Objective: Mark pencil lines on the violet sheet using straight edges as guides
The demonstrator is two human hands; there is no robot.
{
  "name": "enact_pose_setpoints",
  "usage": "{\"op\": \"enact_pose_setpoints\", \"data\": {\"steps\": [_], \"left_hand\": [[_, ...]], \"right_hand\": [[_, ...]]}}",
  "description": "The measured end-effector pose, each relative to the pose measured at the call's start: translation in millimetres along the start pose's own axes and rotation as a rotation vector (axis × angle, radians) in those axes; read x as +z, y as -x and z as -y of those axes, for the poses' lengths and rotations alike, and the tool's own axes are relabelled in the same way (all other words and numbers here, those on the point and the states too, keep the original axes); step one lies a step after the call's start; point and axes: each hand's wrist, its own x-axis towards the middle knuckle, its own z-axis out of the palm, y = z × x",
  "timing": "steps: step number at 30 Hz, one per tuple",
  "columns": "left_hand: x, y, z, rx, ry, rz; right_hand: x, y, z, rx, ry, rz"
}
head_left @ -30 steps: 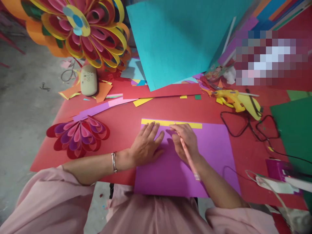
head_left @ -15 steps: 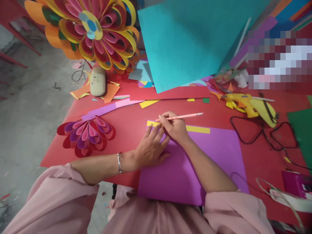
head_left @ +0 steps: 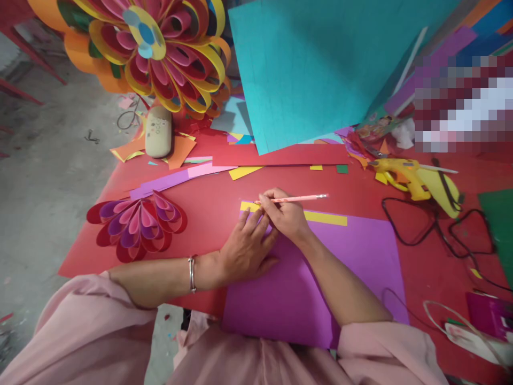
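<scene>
My right hand (head_left: pixel 289 215) grips a pink pencil (head_left: pixel 304 198), its tip down near the far edge of a yellow paper strip (head_left: pixel 325 217). That strip lies along the far edge of a purple sheet (head_left: pixel 288 299). My left hand (head_left: pixel 246 248) rests flat with fingers spread over the sheet, fingertips pressing on the strip's left part. The middle of the strip is hidden behind my hands. To the left of my left hand sits a half flower of red, purple and pink paper loops (head_left: pixel 138 222).
A large looped paper flower (head_left: pixel 160 53) and a beige case (head_left: pixel 158 132) are at the back left. Behind stands a teal board (head_left: pixel 312 75). At right lie a yellow glue gun (head_left: pixel 404 174), a black cord (head_left: pixel 417 243) and a white power strip (head_left: pixel 473 339). Paper strips cross the red table (head_left: pixel 208 214).
The pencil lies at a slightly flatter angle, its eraser end lower. My left hand stays on the strip. The whole view has shifted slightly.
</scene>
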Motion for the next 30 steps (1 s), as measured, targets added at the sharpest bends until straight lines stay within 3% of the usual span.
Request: {"op": "enact_pose_setpoints", "data": {"steps": [30], "left_hand": [[-1.6,0.2,-1.1,0.015,-0.036,-0.017]], "right_hand": [[-0.6,-0.3,0.5,0.012,0.006,0.008]]}}
